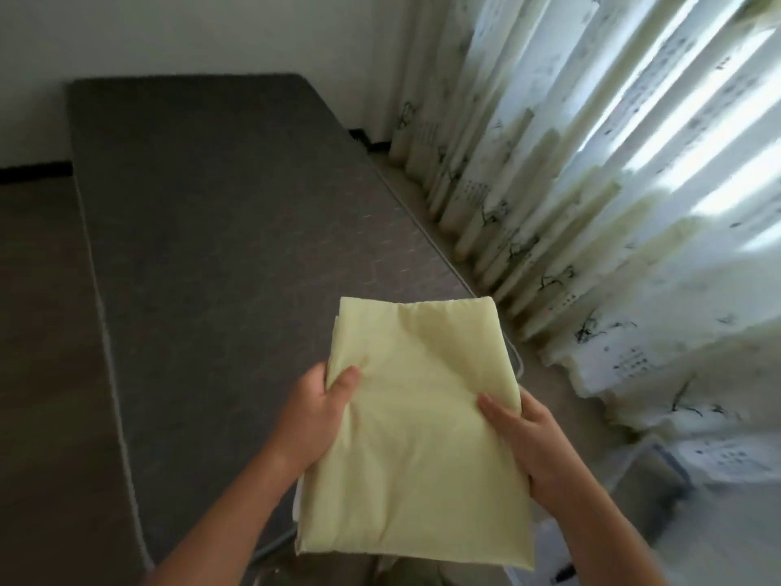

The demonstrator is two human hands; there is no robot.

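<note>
Now holding the folded yellow sheet [418,416] over the near right corner of the mattress [219,205], gripped at both sides by left hand [321,412] and right hand [534,441]; next, probably, to lower it flat and unfold.

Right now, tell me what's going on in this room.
A person holds a folded pale yellow cloth in both hands. The left hand grips its left edge with the thumb on top, and the right hand grips its right edge. The cloth is still folded, over the near corner of a bare grey mattress. A patterned curtain hangs drawn along the right side, with daylight coming through it.
</note>
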